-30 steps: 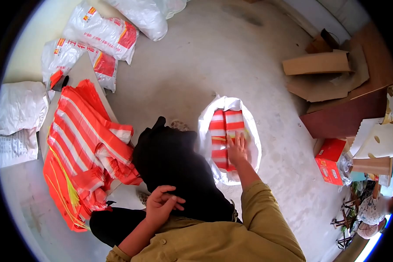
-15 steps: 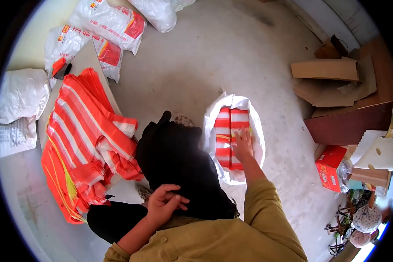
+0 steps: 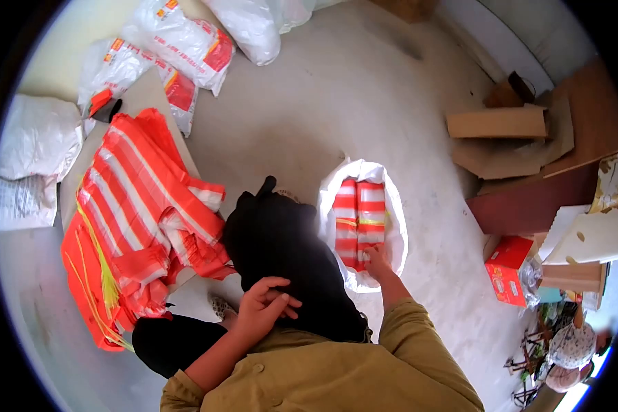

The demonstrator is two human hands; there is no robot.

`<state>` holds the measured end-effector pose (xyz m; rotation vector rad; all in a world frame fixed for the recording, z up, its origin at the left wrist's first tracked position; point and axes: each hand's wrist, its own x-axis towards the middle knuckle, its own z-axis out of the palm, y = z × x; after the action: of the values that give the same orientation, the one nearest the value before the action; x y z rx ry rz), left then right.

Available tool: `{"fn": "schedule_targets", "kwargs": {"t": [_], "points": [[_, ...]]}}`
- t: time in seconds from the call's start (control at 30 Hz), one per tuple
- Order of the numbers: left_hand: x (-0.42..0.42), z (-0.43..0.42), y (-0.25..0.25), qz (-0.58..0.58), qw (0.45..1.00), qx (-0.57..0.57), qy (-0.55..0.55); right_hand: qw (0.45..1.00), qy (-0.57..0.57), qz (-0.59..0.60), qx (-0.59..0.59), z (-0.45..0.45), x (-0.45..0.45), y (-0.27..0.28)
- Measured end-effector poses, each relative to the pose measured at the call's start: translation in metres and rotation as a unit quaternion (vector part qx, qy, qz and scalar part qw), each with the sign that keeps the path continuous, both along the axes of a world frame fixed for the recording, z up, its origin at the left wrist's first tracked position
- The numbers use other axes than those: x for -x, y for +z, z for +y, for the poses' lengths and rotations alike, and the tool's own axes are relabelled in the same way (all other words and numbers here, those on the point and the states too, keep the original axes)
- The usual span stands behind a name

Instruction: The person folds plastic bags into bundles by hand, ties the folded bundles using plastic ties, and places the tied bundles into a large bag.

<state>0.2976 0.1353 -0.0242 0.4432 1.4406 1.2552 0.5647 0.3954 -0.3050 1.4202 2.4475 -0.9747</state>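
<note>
A white sack point(image 3: 396, 199) stands open on the floor, holding two stacks of folded red-and-white striped plastic bags point(image 3: 347, 206) side by side, each crossed by a yellow tie. My right hand point(image 3: 376, 262) reaches into its near end, fingers against the right stack and not wrapped round it. Over my black-clad thigh, my left hand point(image 3: 264, 305) hovers or rests, fingers loosely bent and apart, holding nothing. To my left, a large pile of similar striped bags point(image 3: 134, 199) lies on a board, with yellow-green ties point(image 3: 108, 288) along its near side.
Printed white sacks point(image 3: 185, 44) lie at the back left, and another white sack point(image 3: 38, 137) is at the far left. Cardboard boxes point(image 3: 498, 123) and a red box point(image 3: 507, 271) occupy the right. A person point(image 3: 573, 343) in patterned clothing is at the lower right.
My right hand has slid toward me along the right stack, its spread fingers now bent more downward. My left hand has barely moved. The camera view has shifted slightly.
</note>
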Motion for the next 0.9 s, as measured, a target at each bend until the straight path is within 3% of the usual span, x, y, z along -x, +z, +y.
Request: {"fn": "schedule_targets", "kwargs": {"t": [0.23, 0.3, 0.37, 0.5, 0.53, 0.63, 0.7, 0.73, 0.9], "points": [[-0.003, -0.002, -0.005, -0.024, 0.999, -0.025, 0.007, 0.998, 0.017, -0.042, 0.039, 0.026, 0.002, -0.034], [-0.003, -0.004, -0.004, -0.033, 0.999, -0.029, 0.013, 0.993, 0.074, -0.048, -0.077, 0.023, 0.005, -0.041], [-0.001, -0.003, 0.003, -0.026, 0.999, -0.028, -0.001, 0.994, 0.059, 0.024, -0.084, 0.017, 0.012, -0.036], [0.007, -0.017, 0.002, -0.037, 0.998, -0.057, -0.013, 0.993, 0.000, 0.115, 0.030, 0.006, 0.053, 0.015], [0.012, -0.023, 0.002, -0.013, 0.998, -0.065, -0.009, 0.982, 0.035, 0.185, 0.004, 0.006, 0.063, 0.017], [0.025, -0.043, -0.005, 0.068, 0.996, -0.056, 0.005, 0.979, 0.002, 0.199, 0.032, 0.014, 0.095, 0.040], [0.040, -0.065, -0.002, 0.138, 0.990, -0.005, 0.023, 0.953, 0.018, 0.298, 0.049, 0.008, 0.125, 0.101], [0.048, -0.083, -0.038, 0.212, 0.976, -0.033, 0.037, 0.947, 0.018, 0.318, 0.043, 0.010, 0.139, 0.117], [0.077, -0.164, -0.037, 0.307, 0.938, 0.077, 0.141, 0.907, -0.018, 0.417, 0.055, -0.020, 0.204, 0.223]]}}
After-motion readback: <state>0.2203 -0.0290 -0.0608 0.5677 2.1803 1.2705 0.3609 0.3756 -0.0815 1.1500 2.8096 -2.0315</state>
